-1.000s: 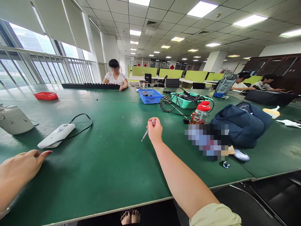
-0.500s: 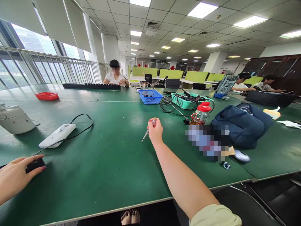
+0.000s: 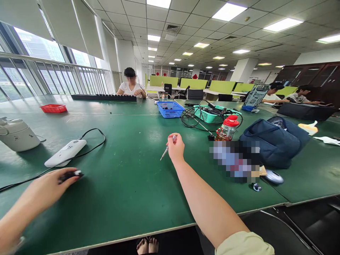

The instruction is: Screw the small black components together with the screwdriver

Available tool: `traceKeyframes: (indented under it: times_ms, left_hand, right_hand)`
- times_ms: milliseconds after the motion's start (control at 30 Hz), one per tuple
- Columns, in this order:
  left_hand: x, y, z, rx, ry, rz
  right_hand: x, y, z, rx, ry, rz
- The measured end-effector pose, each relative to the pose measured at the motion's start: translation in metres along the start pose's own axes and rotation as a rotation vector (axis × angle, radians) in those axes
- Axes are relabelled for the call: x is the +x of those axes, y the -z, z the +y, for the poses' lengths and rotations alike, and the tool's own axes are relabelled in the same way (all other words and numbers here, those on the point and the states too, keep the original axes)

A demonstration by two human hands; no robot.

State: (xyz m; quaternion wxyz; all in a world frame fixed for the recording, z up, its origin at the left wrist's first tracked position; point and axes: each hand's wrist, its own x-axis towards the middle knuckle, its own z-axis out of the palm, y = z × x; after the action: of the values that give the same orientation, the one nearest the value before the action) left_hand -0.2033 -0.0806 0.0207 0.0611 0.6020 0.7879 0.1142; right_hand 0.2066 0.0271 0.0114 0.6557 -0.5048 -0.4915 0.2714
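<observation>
At the left of a green desk [image 3: 119, 209], a white jug [image 3: 20, 136] stands near a white device [image 3: 66, 153] trailing a black cord [image 3: 100, 142], with a red tray [image 3: 53, 110] farther back. Just on the near side of the device, the left hand [image 3: 49, 185] extends from the lower left corner, back of the hand up, fingers and thumb narrowed around a dark piece [image 3: 68, 175] with a white bit at its tip. Blur and the grip hide what the piece is, and whether it touches the desk cannot be told.

At center, well apart from it, the right hand [image 3: 176, 147] holds a slim screwdriver [image 3: 164, 153], fingers curled closely about the handle, shaft slanting down and to the left. The forearm runs long from the lower right, nearly straight. The tip points toward the desk; contact is unclear.

The step in hand looks like positioning the piece, the tool held ready and not yet applied. Using one on the other would call for closing the gap between the hands, a steady left grip and the tip lined up.

Behind and to the right sit a blue basket [image 3: 171, 113], a green basket [image 3: 206, 116] of cables, a red-capped bottle [image 3: 228, 129] and a navy bag [image 3: 271, 143].
</observation>
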Motion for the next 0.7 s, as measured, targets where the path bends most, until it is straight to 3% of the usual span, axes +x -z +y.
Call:
traceKeyframes:
  times_ms: [67,167,300,467,700]
  left_hand:
    - [-0.008,0.001,0.053,-0.204,-0.158,-0.121]
    - [-0.007,-0.008,0.119,-0.328,-0.451,-0.175]
    - [0.007,-0.034,0.176,-0.274,-0.738,-0.207]
    - [0.013,-0.067,0.211,-0.295,-0.786,-0.164]
    - [0.018,-0.085,0.209,-0.485,-0.667,-0.192]
  right_hand:
    - [0.0,0.0,0.0,0.014,-0.003,0.003]
    - [-0.001,-0.001,0.0,0.038,-0.015,0.007]
    - [0.001,-0.001,0.001,0.093,-0.045,0.021]
    - [0.007,-0.002,0.008,0.211,-0.041,0.032]
    - [0.008,-0.008,0.009,0.401,-0.145,0.005]
